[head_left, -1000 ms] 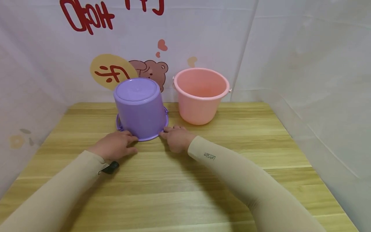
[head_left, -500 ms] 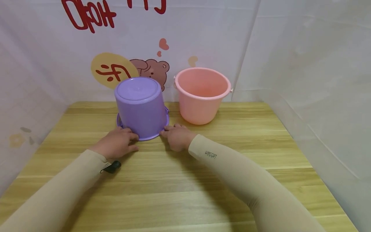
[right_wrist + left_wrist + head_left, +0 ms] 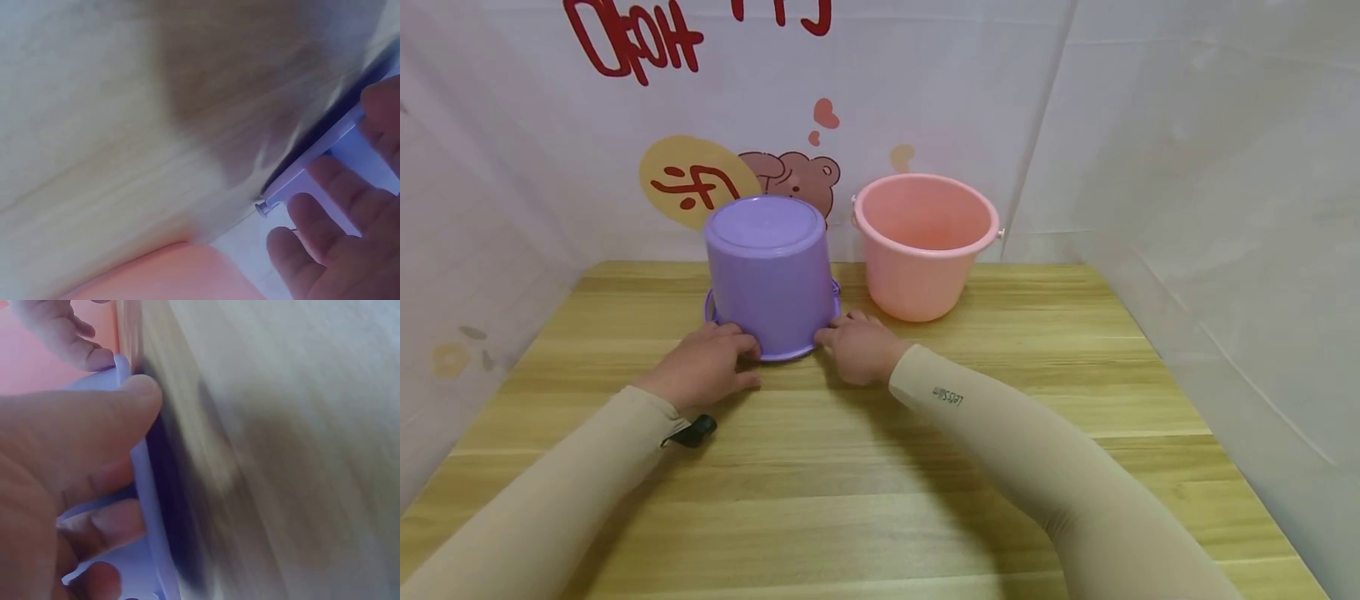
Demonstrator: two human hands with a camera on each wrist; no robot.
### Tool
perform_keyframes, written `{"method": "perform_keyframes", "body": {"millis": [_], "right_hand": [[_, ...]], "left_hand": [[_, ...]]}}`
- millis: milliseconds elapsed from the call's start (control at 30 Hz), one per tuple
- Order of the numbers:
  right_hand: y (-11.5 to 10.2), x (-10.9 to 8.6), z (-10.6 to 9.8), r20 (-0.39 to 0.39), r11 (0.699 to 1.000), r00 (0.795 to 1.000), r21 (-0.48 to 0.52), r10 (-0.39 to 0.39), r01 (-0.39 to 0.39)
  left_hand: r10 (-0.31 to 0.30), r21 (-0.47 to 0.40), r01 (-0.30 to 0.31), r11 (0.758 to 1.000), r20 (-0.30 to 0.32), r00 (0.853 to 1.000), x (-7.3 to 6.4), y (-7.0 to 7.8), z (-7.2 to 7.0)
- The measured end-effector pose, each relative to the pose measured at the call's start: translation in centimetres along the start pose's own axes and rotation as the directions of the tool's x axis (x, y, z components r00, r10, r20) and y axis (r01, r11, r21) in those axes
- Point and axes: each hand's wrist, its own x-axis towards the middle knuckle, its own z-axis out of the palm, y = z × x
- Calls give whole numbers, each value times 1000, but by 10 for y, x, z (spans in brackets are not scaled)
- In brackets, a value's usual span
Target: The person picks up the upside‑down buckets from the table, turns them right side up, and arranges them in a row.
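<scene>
A purple bucket [image 3: 775, 283] stands upside down toward the back left of the table, its base on top and its handle down around the rim. At its front left, my left hand [image 3: 703, 367] grips the rim; in the left wrist view the thumb [image 3: 140, 394] lies over the rim and the fingers are curled against the wall. My right hand [image 3: 861, 346] holds the rim at the front right, fingers [image 3: 340, 181] against the wall in the right wrist view. A dark gap shows between the front of the rim and the tabletop in both wrist views.
An upright pink bucket [image 3: 917, 283] stands close to the right of the purple one, near the back wall. Light cloth walls [image 3: 1225, 208] border the wooden table [image 3: 820, 492] at the back and sides.
The purple bucket has tipped slightly backward, its base looking flatter and its front rim a little higher. Both hands have risen slightly with it. The pink bucket stays put.
</scene>
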Motion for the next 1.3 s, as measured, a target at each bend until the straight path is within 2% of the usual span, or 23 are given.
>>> {"method": "perform_keyframes", "body": {"millis": [133, 267, 500, 800, 967, 1100, 1200, 1300], "right_hand": [[1, 2, -3, -80, 1000, 996, 9, -26, 27], [0, 2, -8, -159, 1000, 987, -1, -30, 30], [-3, 3, -14, -259, 997, 966, 65, -13, 31], [-3, 5, -19, -369, 989, 929, 138, 12, 42], [-2, 4, -25, -445, 983, 896, 167, 8, 75], [-3, 2, -31, -501, 979, 866, 170, -14, 114], [-3, 0, -36, -548, 972, 836, 175, -34, 155], [-4, -1, -40, -604, 965, 794, 164, -64, 203]], "left_hand": [[-9, -26, 8, 1000, -42, 999, 1, 0, -5], [-29, -37, 25, 999, -115, 993, 2, 0, -10], [-60, -51, 48, 998, -252, 966, 3, 4, -18], [-113, -124, 75, 989, -332, 936, 1, 4, -24], [-146, -207, 66, 976, -396, 907, 0, 4, -29], [-166, -276, 36, 960, -464, 870, -1, 6, -32], [-187, -320, 20, 947, -502, 844, -2, 7, -35], [-211, -351, 12, 936, -537, 816, -3, 8, -38]]}}
